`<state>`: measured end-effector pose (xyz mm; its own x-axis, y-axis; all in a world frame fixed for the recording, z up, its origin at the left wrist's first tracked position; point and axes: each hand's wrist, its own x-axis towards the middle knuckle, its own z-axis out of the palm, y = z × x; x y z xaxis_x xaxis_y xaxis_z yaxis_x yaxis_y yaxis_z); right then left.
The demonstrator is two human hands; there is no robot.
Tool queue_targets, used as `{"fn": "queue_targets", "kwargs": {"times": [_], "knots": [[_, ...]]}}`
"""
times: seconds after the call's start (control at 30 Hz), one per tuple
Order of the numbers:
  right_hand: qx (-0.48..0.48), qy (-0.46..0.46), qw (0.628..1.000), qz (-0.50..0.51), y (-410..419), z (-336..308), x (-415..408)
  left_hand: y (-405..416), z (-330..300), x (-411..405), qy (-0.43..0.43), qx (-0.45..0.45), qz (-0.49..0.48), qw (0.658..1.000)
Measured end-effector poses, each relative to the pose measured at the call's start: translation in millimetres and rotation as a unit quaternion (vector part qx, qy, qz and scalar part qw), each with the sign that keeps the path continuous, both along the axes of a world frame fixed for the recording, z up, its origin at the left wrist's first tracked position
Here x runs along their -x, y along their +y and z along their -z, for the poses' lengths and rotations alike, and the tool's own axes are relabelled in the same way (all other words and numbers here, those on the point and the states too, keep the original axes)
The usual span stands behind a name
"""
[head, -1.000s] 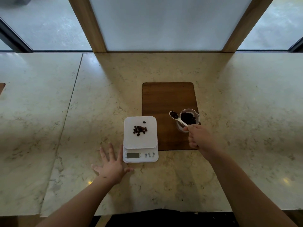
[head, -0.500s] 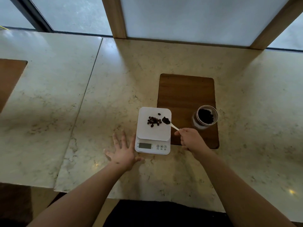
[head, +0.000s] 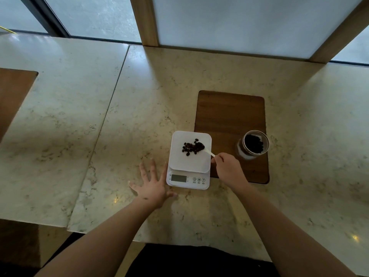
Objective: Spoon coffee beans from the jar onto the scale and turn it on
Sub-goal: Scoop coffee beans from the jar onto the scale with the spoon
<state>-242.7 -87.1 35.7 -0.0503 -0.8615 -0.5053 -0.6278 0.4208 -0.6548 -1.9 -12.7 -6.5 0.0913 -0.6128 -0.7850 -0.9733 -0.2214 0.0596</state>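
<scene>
White plastic marks the scale (head: 189,154), which sits on the marble surface (head: 119,120) near its front edge, its right side just overlapping the left edge of a wooden board (head: 229,116). A loose pile of coffee beans (head: 191,147) lies on the weighing plate, toward its far right part. The display at the scale's front edge looks blank grey.

The right hand (head: 229,170) has its grip pinched together on the handle of a small white spoon (head: 208,152), whose bowl end reaches into the right side of the bean pile; the bowl itself is hard to make out among the beans. The left hand (head: 152,184) lies flat on the surface with fingers spread apart, holding nothing, its forefinger side right against the scale's left edge.

The glass jar (head: 252,145) stands open on the board near its right edge, dark beans visible inside, apart from the right hand.
</scene>
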Motion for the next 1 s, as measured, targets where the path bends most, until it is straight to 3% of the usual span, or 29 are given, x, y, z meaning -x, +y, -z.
{"fn": "queue_targets", "kwargs": {"times": [0.23, 0.4, 0.5, 0.63, 0.8, 1.0], "knots": [[0.044, 0.080, 0.993, -0.069, 4.4, 1.5, -4.3, 0.6, 0.9, -2.7, 0.002, 0.001, 0.001, 1.000], [0.160, 0.213, 0.955, -0.128, 13.6, -8.5, -2.3, 1.2, 3.4, -2.8, -0.001, 0.005, 0.000, 1.000], [0.192, 0.232, 0.946, -0.122, 20.7, -11.2, 0.3, 1.4, 4.5, -1.7, -0.001, 0.005, 0.002, 1.000], [0.181, 0.197, 0.961, -0.069, 36.1, -11.1, 3.4, 1.1, 4.7, -2.2, -0.002, 0.008, 0.000, 1.000], [0.114, 0.043, 0.992, 0.024, 80.3, 1.6, 16.2, 1.3, 5.0, -2.5, -0.001, 0.008, 0.000, 1.000], [0.047, 0.031, 0.994, 0.093, 127.4, 20.6, 37.0, 0.9, 4.5, -1.8, -0.001, 0.007, 0.001, 1.000]]}}
